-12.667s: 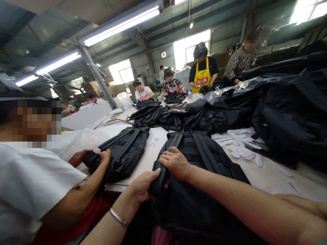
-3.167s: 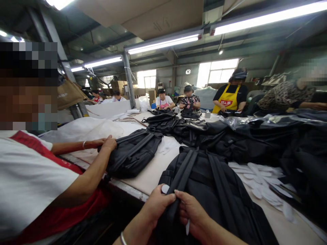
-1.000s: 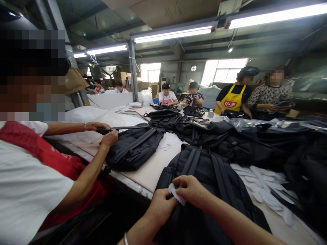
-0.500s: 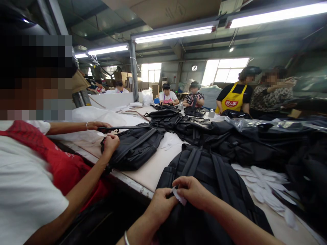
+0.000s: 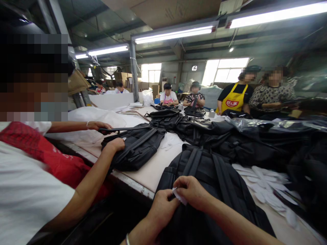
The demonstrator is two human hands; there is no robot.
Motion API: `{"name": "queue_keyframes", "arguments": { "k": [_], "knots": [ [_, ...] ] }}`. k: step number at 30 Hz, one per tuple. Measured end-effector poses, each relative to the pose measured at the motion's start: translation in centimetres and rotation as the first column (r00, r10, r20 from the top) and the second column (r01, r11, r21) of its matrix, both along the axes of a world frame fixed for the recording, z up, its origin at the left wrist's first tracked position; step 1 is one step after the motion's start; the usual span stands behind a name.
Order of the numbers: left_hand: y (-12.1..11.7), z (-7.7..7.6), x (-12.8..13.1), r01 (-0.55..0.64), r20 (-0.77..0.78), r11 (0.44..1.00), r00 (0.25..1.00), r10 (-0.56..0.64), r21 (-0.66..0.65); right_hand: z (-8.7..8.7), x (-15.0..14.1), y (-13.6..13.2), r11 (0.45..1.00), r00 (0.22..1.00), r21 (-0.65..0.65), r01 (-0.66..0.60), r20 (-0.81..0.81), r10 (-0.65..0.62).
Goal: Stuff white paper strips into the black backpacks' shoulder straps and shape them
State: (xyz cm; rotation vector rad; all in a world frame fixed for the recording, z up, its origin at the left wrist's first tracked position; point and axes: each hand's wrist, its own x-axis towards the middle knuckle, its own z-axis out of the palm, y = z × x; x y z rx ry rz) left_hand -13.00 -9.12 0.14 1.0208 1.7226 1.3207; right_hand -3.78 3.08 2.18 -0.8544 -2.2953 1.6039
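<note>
A black backpack (image 5: 204, 170) lies in front of me, its two shoulder straps facing up. Over its near left side my hands meet at a small white piece (image 5: 180, 197) with a jagged lower edge, perhaps paper or thin foam. My right hand (image 5: 192, 192) pinches this piece between thumb and fingertips. Right beside it, my left hand (image 5: 162, 208) is closed, thumb against the piece's left side. What lies inside its fingers is hidden. Several flat white cut-out pieces (image 5: 267, 190) are spread to the right of the backpack.
On my left a co-worker in a red apron (image 5: 48, 146) handles another black backpack (image 5: 139, 146). Black bags (image 5: 230, 136) are heaped across the table (image 5: 150, 173), with clear plastic (image 5: 245, 124) on top. Other people stand or sit at the far side.
My hands have barely shifted, still together at the white piece. The co-worker's nearer hand has moved right over their backpack. At the far right, a person's raised arm has come down.
</note>
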Motion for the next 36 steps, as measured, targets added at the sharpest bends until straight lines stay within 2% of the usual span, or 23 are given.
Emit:
{"name": "queue_keyframes", "arguments": {
  "k": [2, 4, 6, 9, 12, 14, 16, 19, 21, 23, 27, 30, 33, 36],
  "knots": [
    [0.0, -0.1, 0.2, -0.003, -0.052, 1.000, 0.999, 0.003, -0.005, 0.1, 0.1, -0.2, 0.992, 1.000, 0.125, -0.014, -0.019, 0.016],
    [0.0, -0.2, 0.3, -0.021, -0.090, 1.000, 0.996, 0.020, -0.017, 0.2, 0.2, -0.2, 0.961, 0.998, 0.272, -0.037, -0.035, 0.048],
    [0.0, -0.3, 0.5, -0.038, -0.109, 0.999, 0.993, 0.035, -0.025, 0.4, 0.4, 0.0, 0.934, 0.993, 0.348, -0.083, -0.044, 0.105],
    [0.0, -0.2, 0.6, -0.045, -0.124, 0.998, 0.991, 0.040, -0.040, 0.7, 0.6, 0.6, 0.943, 0.986, 0.292, -0.160, -0.008, 0.169],
    [0.1, -0.1, 0.7, -0.051, -0.149, 0.997, 0.988, 0.042, -0.054, 1.1, 0.5, 0.9, 0.961, 0.987, 0.227, -0.158, 0.074, 0.145],
    [0.1, -0.2, 0.8, -0.052, -0.144, 0.998, 0.989, 0.045, -0.045, 1.4, 0.3, 1.0, 0.950, 0.984, 0.262, -0.169, 0.105, 0.145],
    [0.2, -0.3, 0.7, -0.055, -0.125, 0.998, 0.991, 0.050, -0.038, 1.5, 0.1, 1.0, 0.905, 0.977, 0.368, -0.212, 0.098, 0.189],
    [0.2, -0.4, 0.7, -0.056, -0.111, 0.997, 0.992, 0.051, -0.043, 1.3, -0.3, 1.2, 0.805, 0.956, 0.522, -0.281, 0.080, 0.282],
    [0.3, -0.5, 0.7, -0.046, -0.119, 0.998, 0.992, 0.043, -0.030, 0.9, -0.7, 1.5, 0.782, 0.950, 0.551, -0.290, 0.066, 0.306],
    [0.3, -0.6, 0.7, -0.044, -0.159, 0.999, 0.986, 0.040, -0.024, 0.5, -1.2, 1.8, 0.804, 0.959, 0.539, -0.251, 0.024, 0.282],
    [0.4, -0.8, 0.6, -0.065, -0.300, 0.994, 0.953, 0.034, -0.093, -0.3, -1.9, 1.7, 0.883, 0.983, 0.447, -0.140, -0.048, 0.180],
    [0.4, -0.9, 0.8, -0.038, -0.366, 0.994, 0.931, -0.002, -0.103, -0.4, -1.9, 1.4, 0.888, 0.988, 0.446, -0.111, -0.043, 0.145],
    [0.4, -0.8, 1.1, -0.013, -0.435, 0.995, 0.900, -0.030, -0.094, -0.2, -1.5, 1.5, 0.844, 0.981, 0.512, -0.160, -0.013, 0.193],
    [0.4, -0.6, 1.4, 0.002, -0.463, 0.994, 0.885, -0.051, -0.106, 0.5, -1.2, 2.3, 0.779, 0.930, 0.548, -0.306, -0.003, 0.367]
  ]
}}
